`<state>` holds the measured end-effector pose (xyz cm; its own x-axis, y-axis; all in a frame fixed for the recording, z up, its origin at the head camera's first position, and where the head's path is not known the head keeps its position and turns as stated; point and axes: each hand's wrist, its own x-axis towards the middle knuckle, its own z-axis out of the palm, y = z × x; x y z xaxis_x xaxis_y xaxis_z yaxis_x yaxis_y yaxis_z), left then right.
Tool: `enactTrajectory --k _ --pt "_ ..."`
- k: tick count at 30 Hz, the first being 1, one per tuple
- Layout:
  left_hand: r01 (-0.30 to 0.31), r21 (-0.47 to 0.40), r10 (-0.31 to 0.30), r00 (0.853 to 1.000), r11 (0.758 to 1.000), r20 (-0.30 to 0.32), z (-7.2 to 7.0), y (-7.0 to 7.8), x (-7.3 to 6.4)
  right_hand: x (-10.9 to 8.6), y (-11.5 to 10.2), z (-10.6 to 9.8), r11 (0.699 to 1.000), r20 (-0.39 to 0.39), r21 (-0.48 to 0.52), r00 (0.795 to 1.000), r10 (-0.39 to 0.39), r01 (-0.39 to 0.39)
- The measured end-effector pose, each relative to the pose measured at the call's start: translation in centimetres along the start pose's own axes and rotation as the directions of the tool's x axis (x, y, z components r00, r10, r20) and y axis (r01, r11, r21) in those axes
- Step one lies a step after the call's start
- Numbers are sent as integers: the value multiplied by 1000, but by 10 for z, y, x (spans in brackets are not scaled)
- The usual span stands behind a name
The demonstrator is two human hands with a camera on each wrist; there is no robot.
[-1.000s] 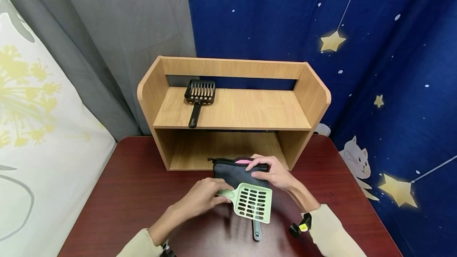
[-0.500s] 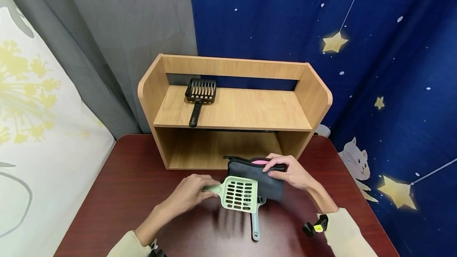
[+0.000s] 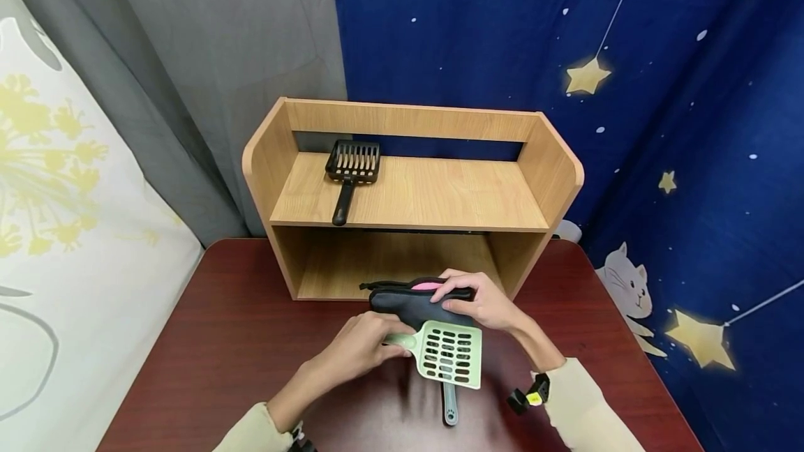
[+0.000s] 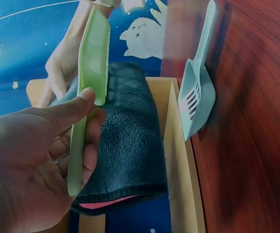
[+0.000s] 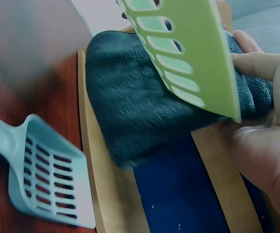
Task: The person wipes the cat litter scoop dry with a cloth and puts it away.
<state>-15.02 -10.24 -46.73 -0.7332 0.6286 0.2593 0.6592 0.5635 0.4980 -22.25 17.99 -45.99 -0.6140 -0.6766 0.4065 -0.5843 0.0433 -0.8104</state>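
My left hand (image 3: 358, 344) pinches the handle of a pale green slotted litter scoop (image 4: 94, 63), holding it in the air with its head pointing right. Just behind it, my right hand (image 3: 480, 302) grips the upper right corner of a dark zippered pouch (image 3: 402, 307), with thumb in front. Pink shows at the pouch's top opening. The green scoop's head overlaps the pouch's lower part in the head view and hides some of it. Below, a blue-grey litter scoop (image 5: 21, 179) lies on the table; its head is mostly hidden in the head view.
A two-level wooden shelf (image 3: 408, 225) stands at the back of the red-brown table (image 3: 251, 368). On its upper level, at the left, lies a black litter scoop (image 3: 343, 201). Curtains (image 3: 440, 33) hang behind.
The pouch and right hand went right, then came back left. The green scoop and left hand went left, then returned right. Both hands still hold their things.
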Motion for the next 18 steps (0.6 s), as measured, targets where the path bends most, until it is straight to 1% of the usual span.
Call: enactTrajectory --k 4,8,12,16,18 --pt "38 22 -37 999 999 -25 -1 -5 -5 -13 3 -7 998 -19 -37 999 41 -42" --pt "74 41 -71 995 996 -71 -5 -13 -13 -31 5 -19 991 -64 -63 992 113 -117" --pt "103 51 -97 988 993 -119 -8 -17 -18 -45 2 -29 982 -144 -89 978 153 -167" --pt "132 62 -120 979 989 -164 -9 -20 -20 -53 -3 -34 979 -241 -108 959 145 -175" --pt "148 70 -133 974 987 -181 -9 -20 -21 -56 -7 -34 980 -289 -97 947 141 -175"
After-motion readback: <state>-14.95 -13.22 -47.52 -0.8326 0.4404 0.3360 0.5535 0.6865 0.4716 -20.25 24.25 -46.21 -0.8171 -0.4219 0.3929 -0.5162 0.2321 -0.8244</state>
